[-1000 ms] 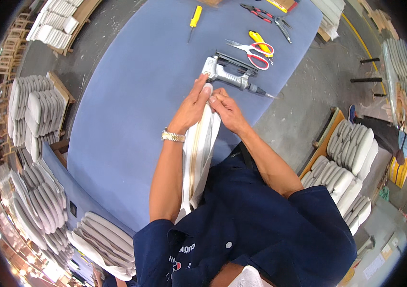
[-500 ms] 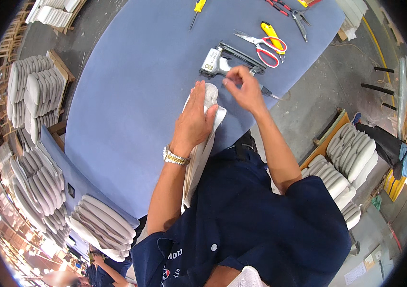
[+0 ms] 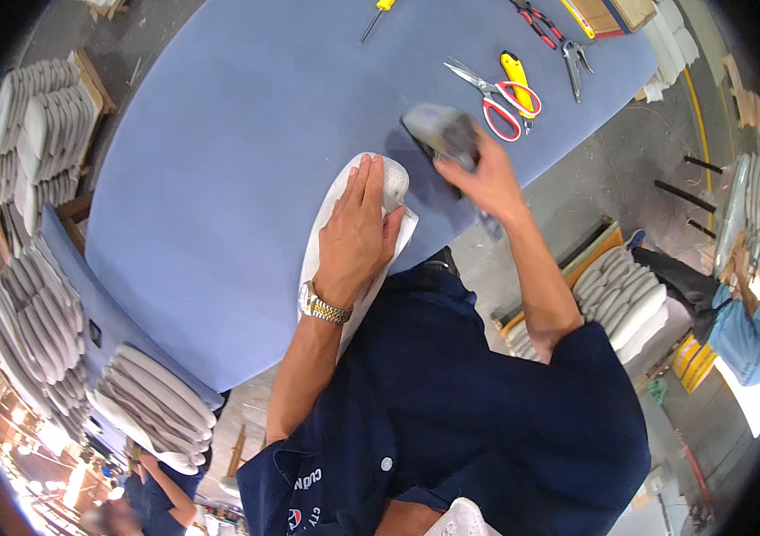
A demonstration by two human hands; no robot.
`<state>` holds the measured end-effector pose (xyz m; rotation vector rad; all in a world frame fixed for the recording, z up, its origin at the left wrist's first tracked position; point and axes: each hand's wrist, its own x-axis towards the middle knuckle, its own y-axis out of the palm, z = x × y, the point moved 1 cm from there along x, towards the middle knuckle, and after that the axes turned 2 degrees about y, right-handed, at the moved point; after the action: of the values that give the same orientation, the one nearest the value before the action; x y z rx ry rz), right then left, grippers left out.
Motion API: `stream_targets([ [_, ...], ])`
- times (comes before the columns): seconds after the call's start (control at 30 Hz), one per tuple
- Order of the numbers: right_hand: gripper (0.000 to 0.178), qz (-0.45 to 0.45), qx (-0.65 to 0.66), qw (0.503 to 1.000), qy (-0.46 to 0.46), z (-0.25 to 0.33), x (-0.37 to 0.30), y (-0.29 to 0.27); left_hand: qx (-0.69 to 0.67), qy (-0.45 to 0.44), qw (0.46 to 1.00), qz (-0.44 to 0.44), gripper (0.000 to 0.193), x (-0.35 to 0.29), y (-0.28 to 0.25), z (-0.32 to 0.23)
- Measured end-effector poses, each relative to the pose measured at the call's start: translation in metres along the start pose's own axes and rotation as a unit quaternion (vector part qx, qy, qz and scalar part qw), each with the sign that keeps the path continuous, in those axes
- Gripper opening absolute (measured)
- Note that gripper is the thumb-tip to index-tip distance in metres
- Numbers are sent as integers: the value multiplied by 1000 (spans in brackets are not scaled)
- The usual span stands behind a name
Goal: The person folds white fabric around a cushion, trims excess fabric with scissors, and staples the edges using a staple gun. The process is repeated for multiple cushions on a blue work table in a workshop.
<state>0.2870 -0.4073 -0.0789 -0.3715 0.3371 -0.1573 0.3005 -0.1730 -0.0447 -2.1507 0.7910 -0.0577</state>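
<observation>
My left hand (image 3: 353, 241) lies flat on a long white padded cushion (image 3: 316, 255), its fingers stretched out and the thumb apart. The cushion rests at the table's near edge, against my body, with a folded fabric flap on its right side. In my right hand (image 3: 492, 179) is a pneumatic staple gun (image 3: 438, 129), smeared by motion and raised over the table to the right of the cushion's far end. My right fingers are wrapped round its handle, partly hidden behind it.
Scissors with red-and-white handles (image 3: 501, 116), a yellow utility knife (image 3: 514, 71), pliers (image 3: 538, 22), a grey hand tool (image 3: 574, 67) and a yellow screwdriver (image 3: 378, 16) lie on the blue table (image 3: 219, 179). Cushion stacks (image 3: 152, 402) stand around it. Another person (image 3: 161, 491) is at lower left.
My right hand has taken hold of the staple gun and lifted it off the table. The left hand stays on the cushion, which now shows more of its broad face.
</observation>
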Motion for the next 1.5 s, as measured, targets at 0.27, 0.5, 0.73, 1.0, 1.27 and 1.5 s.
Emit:
stream_targets([
  [0.27, 61, 125, 19, 989, -71, 47, -79, -12, -5, -8, 1000, -23, 74, -2, -1, 2],
  [0.5, 63, 104, 33, 994, -29, 51, -88, 6, -27, 28, 998, -39, 77, -4, -5, 12],
  [0.73, 64, 133, -28, 991, 14, 78, -78, 6, -49, -5, 999, 7, 78, 1, -12, 8],
  [1.0, 53, 151, -48, 987, 26, 95, -55, 18, -52, -37, 998, 1, 76, 8, -17, 10],
  [1.27, 56, 118, -11, 992, -53, 69, -57, 17, -8, -16, 997, -71, 77, 7, -5, 11],
  [1.5, 66, 70, 31, 990, -122, 39, -66, 16, 44, -19, 996, -70, 74, 4, 1, 6],
])
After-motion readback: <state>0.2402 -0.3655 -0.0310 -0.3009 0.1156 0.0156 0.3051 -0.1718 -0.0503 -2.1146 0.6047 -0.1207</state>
